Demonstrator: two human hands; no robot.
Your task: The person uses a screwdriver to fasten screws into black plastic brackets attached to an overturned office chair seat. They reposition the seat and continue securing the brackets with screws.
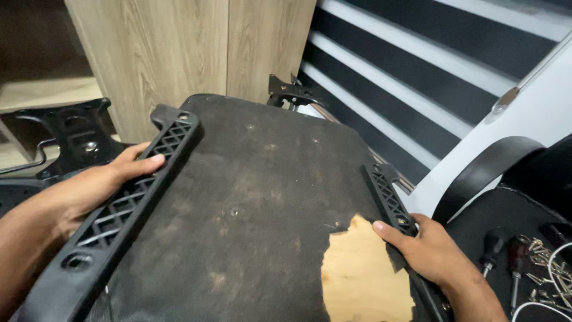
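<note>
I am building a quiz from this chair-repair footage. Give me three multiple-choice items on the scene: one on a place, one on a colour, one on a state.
1. Where do the screwdrivers lie?
A. lower right, beside the loose screws
B. on the wooden cabinet
C. under the left hand

2. What colour is the latticed bracket under the left hand?
A. white
B. black
C. red

3. What state is the dark fabric on the seat base in?
A. whole and clean
B. folded in half
C. torn near the right hand, with bare wood showing

Answers:
1 A: their handles and shafts show at the lower right edge next to the scattered screws.
2 B: the plastic lattice is plainly black.
3 C: a pale wooden patch is exposed where the fabric has a ragged edge.
</note>
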